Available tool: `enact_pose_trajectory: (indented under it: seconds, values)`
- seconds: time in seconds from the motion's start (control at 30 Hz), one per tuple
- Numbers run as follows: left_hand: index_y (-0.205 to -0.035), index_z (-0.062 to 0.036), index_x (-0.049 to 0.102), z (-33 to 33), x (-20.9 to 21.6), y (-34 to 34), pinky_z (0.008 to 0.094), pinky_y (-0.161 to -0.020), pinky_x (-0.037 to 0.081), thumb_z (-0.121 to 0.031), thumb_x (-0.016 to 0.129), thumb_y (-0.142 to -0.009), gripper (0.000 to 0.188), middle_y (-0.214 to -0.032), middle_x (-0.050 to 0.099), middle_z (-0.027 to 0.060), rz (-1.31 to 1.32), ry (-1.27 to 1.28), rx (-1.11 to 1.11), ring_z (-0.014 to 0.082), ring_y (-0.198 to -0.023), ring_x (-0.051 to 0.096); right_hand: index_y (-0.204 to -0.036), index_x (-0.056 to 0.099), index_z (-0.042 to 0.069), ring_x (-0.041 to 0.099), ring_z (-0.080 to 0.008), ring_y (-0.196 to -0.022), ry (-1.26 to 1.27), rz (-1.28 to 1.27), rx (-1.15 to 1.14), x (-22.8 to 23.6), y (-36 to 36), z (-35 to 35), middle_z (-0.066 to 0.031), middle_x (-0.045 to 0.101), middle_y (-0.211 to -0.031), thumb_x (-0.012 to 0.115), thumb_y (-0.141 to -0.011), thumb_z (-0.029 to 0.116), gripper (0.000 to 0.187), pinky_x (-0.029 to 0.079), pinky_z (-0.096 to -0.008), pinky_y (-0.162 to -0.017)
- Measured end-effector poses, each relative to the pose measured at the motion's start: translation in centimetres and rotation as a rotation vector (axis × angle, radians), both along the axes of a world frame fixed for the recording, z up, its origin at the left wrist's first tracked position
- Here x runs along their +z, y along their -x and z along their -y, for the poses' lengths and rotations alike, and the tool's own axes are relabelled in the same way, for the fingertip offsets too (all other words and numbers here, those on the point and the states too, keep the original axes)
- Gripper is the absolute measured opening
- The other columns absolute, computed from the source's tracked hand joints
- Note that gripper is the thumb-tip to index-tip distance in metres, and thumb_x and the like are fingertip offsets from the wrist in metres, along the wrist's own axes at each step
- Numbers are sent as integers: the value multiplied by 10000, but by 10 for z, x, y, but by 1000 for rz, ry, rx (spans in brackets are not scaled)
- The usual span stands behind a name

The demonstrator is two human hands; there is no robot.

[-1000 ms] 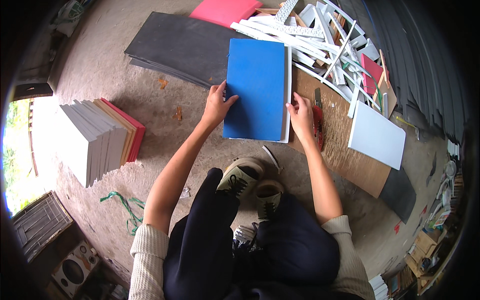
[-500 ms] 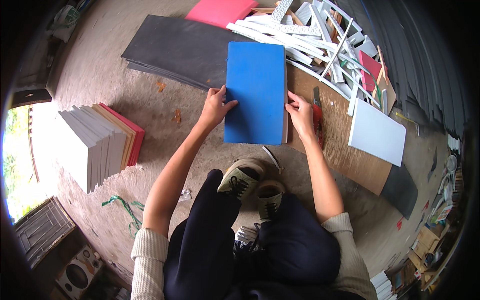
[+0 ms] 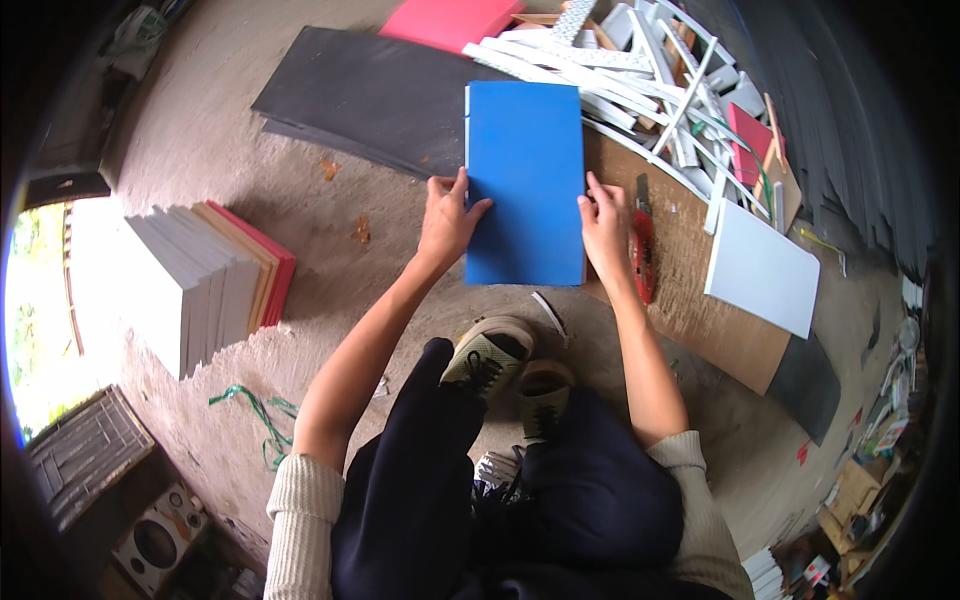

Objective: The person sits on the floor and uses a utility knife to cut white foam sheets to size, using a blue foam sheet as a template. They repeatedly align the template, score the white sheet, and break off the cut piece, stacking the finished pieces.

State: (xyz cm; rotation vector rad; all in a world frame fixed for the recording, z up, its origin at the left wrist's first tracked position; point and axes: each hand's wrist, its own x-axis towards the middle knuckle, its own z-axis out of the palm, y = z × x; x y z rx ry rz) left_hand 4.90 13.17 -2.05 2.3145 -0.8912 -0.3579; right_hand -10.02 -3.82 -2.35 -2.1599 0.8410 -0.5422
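A rectangular blue board (image 3: 525, 180) faces up in front of me, with thin pale edges of sheets beneath it showing at its upper left. My left hand (image 3: 446, 222) grips its left edge, the thumb on the blue face and the fingertips along the side. At the opposite edge, my right hand (image 3: 606, 228) has its fingers and thumb against the side. Whatever the fingers hold underneath is hidden. Just right of that hand, a red-handled utility knife (image 3: 642, 255) lies on a brown wooden board (image 3: 700, 310).
Long black sheets (image 3: 370, 95) lie beyond on the concrete floor. White offcuts (image 3: 600, 70) are heaped at the far right, near a white panel (image 3: 762, 268). On the left stands a stack of white, tan and red boards (image 3: 215, 290); green string (image 3: 262, 420) lies nearer.
The blue board has shifted slightly relative to the sheets under it: the edge strip along its right side is now mostly covered, and pale edges show at its left. Both hands stay at its sides.
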Motion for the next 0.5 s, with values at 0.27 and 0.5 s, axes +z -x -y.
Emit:
enact_pose_trajectory:
  seconds: [0.27, 0.5]
  values:
    - [-1241, 3, 404, 0, 14, -8, 360, -769, 474, -191, 660, -744, 592, -1088, 446, 167, -151, -4, -93, 258, -838, 577, -1164, 516, 9, 520, -178, -730, -40, -69, 24, 4, -3, 3, -94, 496, -999, 646, -751, 88, 441, 459, -297, -678]
    - [-1240, 32, 385, 3, 22, -12, 372, -781, 474, -184, 664, -732, 618, -1107, 438, 179, -141, -75, -133, 290, -860, 578, -1169, 526, 36, 524, -114, -672, -49, -77, 66, 4, -4, 14, -63, 527, -986, 671, -740, 103, 458, 477, -241, -612]
